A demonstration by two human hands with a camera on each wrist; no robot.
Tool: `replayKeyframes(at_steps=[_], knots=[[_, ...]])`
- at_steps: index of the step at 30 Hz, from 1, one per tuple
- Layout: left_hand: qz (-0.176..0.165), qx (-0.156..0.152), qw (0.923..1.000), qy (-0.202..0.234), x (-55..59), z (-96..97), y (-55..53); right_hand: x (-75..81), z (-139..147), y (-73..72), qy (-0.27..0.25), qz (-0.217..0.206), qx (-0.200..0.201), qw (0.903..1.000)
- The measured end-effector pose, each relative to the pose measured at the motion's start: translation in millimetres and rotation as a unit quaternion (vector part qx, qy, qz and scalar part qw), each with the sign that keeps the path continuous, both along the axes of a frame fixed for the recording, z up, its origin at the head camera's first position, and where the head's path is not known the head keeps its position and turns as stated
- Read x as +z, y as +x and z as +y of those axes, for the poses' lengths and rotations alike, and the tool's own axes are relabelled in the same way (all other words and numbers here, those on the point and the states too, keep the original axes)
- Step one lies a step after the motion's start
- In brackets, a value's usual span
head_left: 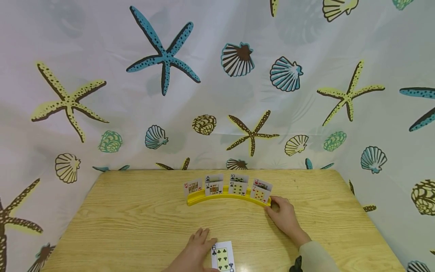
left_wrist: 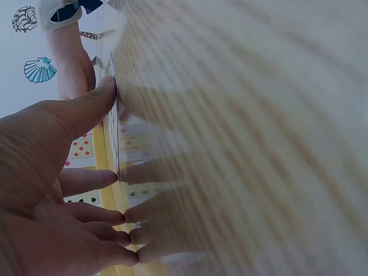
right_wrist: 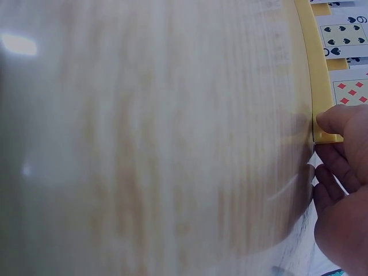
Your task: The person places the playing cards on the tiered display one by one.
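Observation:
A six of clubs (head_left: 222, 257) lies face up on the table near the front. Beside its left edge my left hand (head_left: 194, 251) rests with fingers extended, touching the card with thumb and index finger. The left wrist view shows that card edge-on between the spread thumb (left_wrist: 92, 106) and index fingertip. Further back, a curved yellow card holder (head_left: 227, 196) stands with several playing cards upright in two rows. My right hand (head_left: 285, 215) pinches the holder's right end, thumb at the front and fingers behind, next to the seven of diamonds (head_left: 260, 194).
The wooden table (head_left: 136, 211) reaches back to a white curtain (head_left: 210, 94) printed with starfish and shells, which also hangs along both sides. In the holder's front row are a jack (head_left: 214, 188) and a six of spades (head_left: 237, 188).

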State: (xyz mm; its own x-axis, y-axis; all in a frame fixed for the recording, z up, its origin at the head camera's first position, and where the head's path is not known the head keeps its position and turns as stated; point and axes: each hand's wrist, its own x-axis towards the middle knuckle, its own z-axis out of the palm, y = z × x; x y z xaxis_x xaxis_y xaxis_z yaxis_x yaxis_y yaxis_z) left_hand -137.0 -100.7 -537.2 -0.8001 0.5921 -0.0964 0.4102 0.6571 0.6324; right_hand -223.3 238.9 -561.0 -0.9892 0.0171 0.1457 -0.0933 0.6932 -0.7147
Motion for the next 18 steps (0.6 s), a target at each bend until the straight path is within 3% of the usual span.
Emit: replayKeyframes(at_steps=[18], knots=[[-0.028,0.030,0.9986,0.033,-2.0,3.1,-0.4,-1.3,0.9,-0.7,0.000,0.001,0.002,1.0000]])
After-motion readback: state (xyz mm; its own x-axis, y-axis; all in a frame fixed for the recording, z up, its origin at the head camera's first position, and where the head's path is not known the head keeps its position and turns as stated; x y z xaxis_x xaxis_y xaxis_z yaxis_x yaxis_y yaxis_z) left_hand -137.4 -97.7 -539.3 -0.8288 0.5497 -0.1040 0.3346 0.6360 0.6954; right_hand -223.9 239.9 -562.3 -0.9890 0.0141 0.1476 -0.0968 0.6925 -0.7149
